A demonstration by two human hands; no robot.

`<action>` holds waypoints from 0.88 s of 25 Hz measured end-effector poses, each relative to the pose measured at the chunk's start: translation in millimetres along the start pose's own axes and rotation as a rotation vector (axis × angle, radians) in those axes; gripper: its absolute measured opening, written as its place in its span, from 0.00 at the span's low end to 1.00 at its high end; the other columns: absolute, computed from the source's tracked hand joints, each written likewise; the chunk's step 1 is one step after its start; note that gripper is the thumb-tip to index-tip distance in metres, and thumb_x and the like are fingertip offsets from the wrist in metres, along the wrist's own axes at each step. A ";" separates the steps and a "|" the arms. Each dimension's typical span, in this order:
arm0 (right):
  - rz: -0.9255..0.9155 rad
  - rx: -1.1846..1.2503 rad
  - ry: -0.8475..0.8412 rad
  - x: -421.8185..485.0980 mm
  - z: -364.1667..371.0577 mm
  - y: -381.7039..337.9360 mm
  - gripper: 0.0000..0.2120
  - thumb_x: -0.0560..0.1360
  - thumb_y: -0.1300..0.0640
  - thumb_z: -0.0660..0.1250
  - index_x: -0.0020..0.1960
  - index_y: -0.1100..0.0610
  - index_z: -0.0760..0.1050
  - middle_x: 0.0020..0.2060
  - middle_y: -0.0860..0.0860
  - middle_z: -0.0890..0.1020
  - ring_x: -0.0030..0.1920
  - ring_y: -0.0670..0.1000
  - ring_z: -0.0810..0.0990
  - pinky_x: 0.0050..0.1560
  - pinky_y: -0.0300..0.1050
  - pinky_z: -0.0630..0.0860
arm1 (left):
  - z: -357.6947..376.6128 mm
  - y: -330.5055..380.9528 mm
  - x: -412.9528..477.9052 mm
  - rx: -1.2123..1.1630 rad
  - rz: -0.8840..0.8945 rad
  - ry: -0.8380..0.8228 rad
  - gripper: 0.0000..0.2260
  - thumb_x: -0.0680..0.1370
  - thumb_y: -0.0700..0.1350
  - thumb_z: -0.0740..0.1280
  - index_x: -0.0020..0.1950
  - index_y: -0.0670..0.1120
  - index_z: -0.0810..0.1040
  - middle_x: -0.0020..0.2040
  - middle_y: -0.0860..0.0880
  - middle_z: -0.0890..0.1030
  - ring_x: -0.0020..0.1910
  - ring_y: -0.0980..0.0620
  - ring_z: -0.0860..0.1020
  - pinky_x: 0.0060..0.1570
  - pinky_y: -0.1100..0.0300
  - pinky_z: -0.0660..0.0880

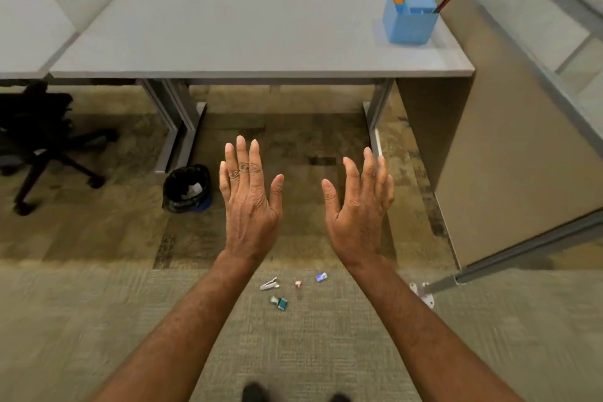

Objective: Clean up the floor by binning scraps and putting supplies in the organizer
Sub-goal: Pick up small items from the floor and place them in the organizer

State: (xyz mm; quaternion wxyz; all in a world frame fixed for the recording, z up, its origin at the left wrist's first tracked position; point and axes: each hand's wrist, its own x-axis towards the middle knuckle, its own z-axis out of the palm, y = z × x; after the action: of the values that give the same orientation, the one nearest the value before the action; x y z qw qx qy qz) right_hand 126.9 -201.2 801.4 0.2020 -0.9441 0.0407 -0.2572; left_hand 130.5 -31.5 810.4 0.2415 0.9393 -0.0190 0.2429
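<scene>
Both hands float mid-frame, my left hand (249,202) and right hand (359,209) spread flat, grasping nothing. Upper right on the desk (228,36), my blue organizer (409,18) holds pencils and something orange. Left of centre, the black bin (187,188) contains white paper scraps. Below my wrists, four small supplies (280,290) lie on the carpet (98,303); any writing on them is too small to read.

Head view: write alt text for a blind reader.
Left hand and right hand, both open and empty, hover above four small items on the carpet. A black bin stands by the desk at left; a blue organizer sits on its right end.
</scene>
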 end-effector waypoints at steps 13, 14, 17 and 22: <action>0.127 -0.119 -0.226 -160.1 108.5 31.7 0.24 0.82 0.41 0.54 0.73 0.53 0.67 0.80 0.53 0.56 0.81 0.55 0.49 0.78 0.62 0.50 | 59.0 -136.4 -111.9 0.000 -0.053 -0.154 0.29 0.85 0.53 0.54 0.82 0.45 0.49 0.83 0.48 0.45 0.82 0.49 0.41 0.80 0.47 0.43; 0.133 -0.125 -0.246 -174.8 129.4 42.7 0.24 0.82 0.41 0.54 0.73 0.53 0.67 0.80 0.53 0.55 0.81 0.55 0.49 0.78 0.62 0.51 | 77.4 -150.2 -123.5 0.008 -0.055 -0.164 0.29 0.85 0.53 0.54 0.82 0.46 0.49 0.83 0.48 0.45 0.82 0.49 0.41 0.80 0.47 0.43; 0.118 -0.137 -0.307 -215.6 193.8 77.2 0.24 0.82 0.42 0.55 0.73 0.52 0.66 0.80 0.52 0.55 0.81 0.54 0.48 0.78 0.62 0.50 | 138.1 -185.7 -162.3 0.023 -0.086 -0.175 0.29 0.85 0.53 0.53 0.82 0.46 0.49 0.83 0.48 0.45 0.82 0.48 0.42 0.80 0.47 0.43; 0.122 -0.140 -0.366 -280.1 310.3 133.3 0.24 0.82 0.42 0.54 0.74 0.52 0.66 0.80 0.53 0.55 0.81 0.55 0.49 0.77 0.62 0.50 | 249.2 -247.0 -244.7 0.020 -0.133 -0.240 0.28 0.84 0.53 0.54 0.82 0.46 0.50 0.83 0.47 0.47 0.82 0.49 0.43 0.80 0.46 0.46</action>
State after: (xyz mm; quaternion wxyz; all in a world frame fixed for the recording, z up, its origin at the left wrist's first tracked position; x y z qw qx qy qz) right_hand 44.2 -160.7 372.3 0.1550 -0.9827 0.0783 -0.0651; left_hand 64.1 51.2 396.0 0.2437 0.9632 0.0173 0.1124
